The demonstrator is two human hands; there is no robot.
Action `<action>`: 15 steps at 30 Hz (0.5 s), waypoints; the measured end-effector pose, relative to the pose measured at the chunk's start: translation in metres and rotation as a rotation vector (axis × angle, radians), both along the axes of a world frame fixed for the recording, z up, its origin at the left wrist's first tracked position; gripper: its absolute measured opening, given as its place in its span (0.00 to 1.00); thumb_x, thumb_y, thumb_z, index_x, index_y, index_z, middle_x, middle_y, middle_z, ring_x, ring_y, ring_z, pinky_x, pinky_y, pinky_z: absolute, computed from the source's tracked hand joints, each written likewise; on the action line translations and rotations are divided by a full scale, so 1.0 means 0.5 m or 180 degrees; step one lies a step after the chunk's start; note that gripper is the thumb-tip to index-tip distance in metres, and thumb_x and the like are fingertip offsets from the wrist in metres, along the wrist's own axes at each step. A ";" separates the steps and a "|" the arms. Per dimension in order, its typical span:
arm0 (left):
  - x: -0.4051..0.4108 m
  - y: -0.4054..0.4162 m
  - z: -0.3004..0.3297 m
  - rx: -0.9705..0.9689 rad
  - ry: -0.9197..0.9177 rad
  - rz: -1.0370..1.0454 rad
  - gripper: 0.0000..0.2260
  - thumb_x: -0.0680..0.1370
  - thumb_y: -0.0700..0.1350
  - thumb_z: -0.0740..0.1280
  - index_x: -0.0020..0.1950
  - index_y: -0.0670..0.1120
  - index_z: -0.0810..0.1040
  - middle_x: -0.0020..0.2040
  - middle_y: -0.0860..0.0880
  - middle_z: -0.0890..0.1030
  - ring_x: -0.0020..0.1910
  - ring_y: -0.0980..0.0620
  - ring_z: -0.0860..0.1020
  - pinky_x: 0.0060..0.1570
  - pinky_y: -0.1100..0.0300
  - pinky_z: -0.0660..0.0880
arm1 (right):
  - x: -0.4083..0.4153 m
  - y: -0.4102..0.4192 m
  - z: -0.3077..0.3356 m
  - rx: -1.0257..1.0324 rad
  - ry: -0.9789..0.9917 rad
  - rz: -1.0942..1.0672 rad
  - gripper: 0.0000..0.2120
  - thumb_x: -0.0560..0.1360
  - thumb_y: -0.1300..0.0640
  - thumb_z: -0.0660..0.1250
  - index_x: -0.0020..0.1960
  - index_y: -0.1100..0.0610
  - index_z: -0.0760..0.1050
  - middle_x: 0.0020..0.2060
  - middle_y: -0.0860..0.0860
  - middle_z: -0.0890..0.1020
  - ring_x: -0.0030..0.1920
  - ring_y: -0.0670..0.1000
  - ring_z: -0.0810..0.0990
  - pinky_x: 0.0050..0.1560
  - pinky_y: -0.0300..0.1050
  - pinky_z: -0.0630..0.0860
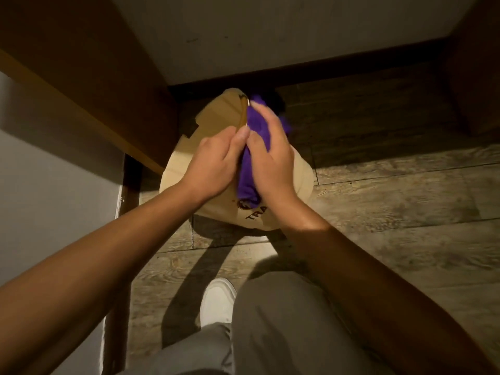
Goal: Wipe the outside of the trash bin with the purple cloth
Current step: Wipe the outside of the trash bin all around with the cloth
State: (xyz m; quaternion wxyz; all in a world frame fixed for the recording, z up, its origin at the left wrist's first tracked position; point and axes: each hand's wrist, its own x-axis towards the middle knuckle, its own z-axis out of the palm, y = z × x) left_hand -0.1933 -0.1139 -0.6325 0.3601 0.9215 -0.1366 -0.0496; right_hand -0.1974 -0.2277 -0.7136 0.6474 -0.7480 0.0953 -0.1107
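A beige trash bin [213, 209] with dark lettering stands on the wood floor against the far wall, seen from above. The purple cloth [250, 171] is bunched into a long roll over the bin's top. My left hand [216, 161] grips the cloth's left side, thumb pressed on it. My right hand [270, 155] closes over the cloth from the right, fingers reaching toward the bin's far rim [244, 109]. More cloth shows past my right fingers. The bin's opening is mostly hidden by both hands.
A brown wooden cabinet side [89, 85] stands close on the bin's left. The pale wall [270, 31] with a dark baseboard runs behind. Another wooden piece [476, 77] stands at right. My white shoe [217, 301] and grey trouser leg [284, 328] are in front of the bin.
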 end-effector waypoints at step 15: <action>0.019 0.023 0.006 0.0146 0.0135 0.0338 0.20 0.87 0.51 0.52 0.53 0.39 0.78 0.47 0.37 0.81 0.46 0.38 0.79 0.51 0.37 0.75 | 0.021 -0.124 -0.027 0.0522 0.0568 -0.0678 0.18 0.77 0.54 0.69 0.61 0.35 0.78 0.60 0.40 0.79 0.57 0.45 0.83 0.50 0.43 0.85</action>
